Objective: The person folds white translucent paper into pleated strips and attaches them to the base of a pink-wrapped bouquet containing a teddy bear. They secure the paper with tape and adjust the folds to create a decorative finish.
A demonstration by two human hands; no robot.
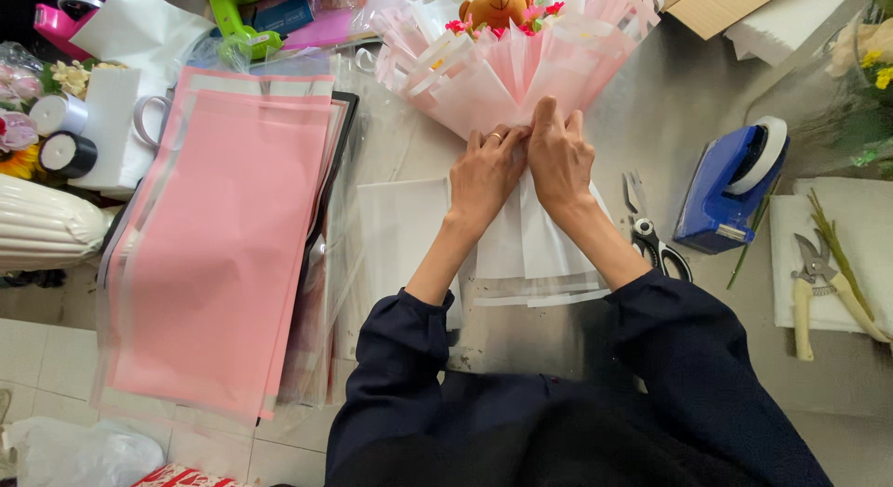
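A bouquet (507, 64) wrapped in pink paper lies on the grey table, its top pointing away from me. A small brown teddy bear (496, 5) and red flowers sit in its top. My left hand (484, 175) and my right hand (560, 157) press side by side on the narrow neck of the wrap, fingers pinching the pink paper there. My left hand wears a ring. White wrapping paper (535, 236) spreads out below the neck, under both wrists.
A stack of pink sheets (219, 245) lies at the left. Scissors (648, 234) and a blue tape dispenser (730, 185) sit right of my hands. Pruning shears (819, 287) rest on white paper at far right. Ribbon rolls (63, 138) and flowers are at far left.
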